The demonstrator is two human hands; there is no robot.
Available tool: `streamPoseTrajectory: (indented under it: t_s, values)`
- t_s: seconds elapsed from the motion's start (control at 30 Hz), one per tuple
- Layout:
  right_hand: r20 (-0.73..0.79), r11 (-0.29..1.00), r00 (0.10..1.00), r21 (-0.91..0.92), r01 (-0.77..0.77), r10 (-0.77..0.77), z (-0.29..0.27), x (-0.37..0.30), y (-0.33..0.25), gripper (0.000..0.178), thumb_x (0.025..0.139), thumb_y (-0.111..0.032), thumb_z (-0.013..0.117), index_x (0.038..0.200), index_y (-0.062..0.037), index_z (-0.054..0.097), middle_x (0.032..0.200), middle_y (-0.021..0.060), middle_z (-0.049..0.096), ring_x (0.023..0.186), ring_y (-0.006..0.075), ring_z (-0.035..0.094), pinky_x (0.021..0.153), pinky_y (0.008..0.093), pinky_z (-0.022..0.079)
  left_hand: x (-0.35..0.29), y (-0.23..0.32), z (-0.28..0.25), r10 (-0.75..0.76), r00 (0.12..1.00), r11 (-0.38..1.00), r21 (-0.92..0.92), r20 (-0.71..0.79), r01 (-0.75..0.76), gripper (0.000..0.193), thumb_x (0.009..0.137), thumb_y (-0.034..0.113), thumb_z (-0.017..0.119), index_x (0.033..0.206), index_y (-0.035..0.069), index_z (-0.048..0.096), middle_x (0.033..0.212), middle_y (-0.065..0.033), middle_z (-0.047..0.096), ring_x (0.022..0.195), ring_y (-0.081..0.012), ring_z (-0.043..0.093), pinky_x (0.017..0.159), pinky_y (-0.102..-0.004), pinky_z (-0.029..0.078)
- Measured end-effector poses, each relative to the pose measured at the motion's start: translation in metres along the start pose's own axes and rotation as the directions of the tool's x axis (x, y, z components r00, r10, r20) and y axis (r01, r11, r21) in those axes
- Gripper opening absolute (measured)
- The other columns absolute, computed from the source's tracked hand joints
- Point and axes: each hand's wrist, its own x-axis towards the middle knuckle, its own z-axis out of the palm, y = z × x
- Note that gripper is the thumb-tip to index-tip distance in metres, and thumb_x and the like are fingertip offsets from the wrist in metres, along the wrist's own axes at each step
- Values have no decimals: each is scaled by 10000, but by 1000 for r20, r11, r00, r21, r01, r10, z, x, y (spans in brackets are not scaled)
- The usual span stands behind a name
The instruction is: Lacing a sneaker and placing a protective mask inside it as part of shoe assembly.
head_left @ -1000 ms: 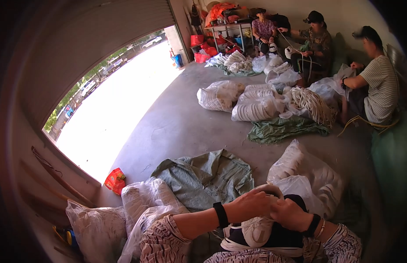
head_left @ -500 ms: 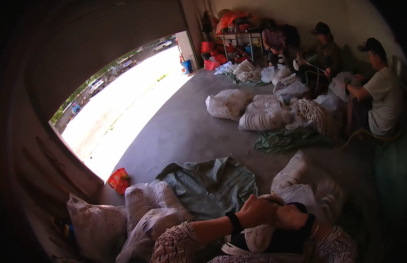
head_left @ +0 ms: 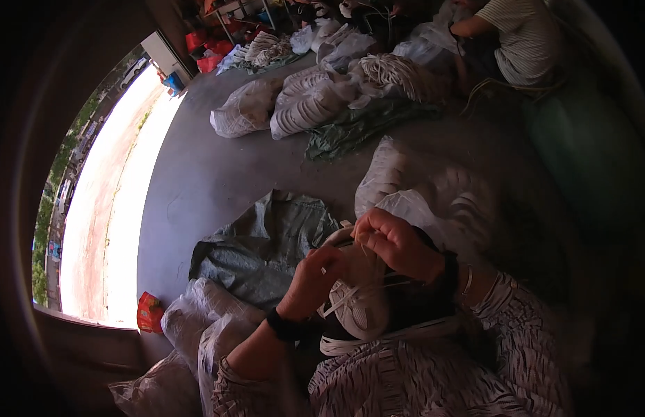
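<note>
A pale shoe [head_left: 361,309] with criss-crossed white laces lies toe-down in front of my lap. At its left side is my left hand [head_left: 314,274], fingers curled, with a small white bit, perhaps a lace end, showing by them. My right hand [head_left: 399,243] is closed in a pinch above the shoe's upper part; what the fingertips hold is too small to make out. A bundle of white laces [head_left: 336,345] runs across my lap below the toe. Both wrists wear dark bands.
A grey-green woven sheet [head_left: 232,250] lies on the floor ahead. Clear bags of pale goods [head_left: 211,313] stand at my left, beside a red container [head_left: 149,312]; another filled bag [head_left: 385,174] is ahead right. Farther off, a person in a striped shirt [head_left: 520,42] sits near more bags [head_left: 312,104].
The view has tipped downward and turned. My hands, close together before, are now apart, and the laced front of the shoe shows between them.
</note>
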Motion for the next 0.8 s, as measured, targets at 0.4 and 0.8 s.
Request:
streamPoseTrajectory:
  t_s: [0.4,0.8]
  values:
    - [107,794,855,327,-513,508,-14,-45,20,225,892,7,495,1095,62,577,855,44,609,723,70,568,675,220,509,2,13,1,153,976,787,578,154,-215,99,708,113,664,795,135,622,817,-71,560,865,-271,556,789,-397,449]
    - [-40,909,925,210,-361,377,-10,-52,20,121,881,1,498,968,19,580,761,29,591,669,72,559,635,232,497,12,21,13,197,948,587,745,249,-318,94,628,100,666,699,136,615,785,-43,552,867,-254,509,855,-380,372]
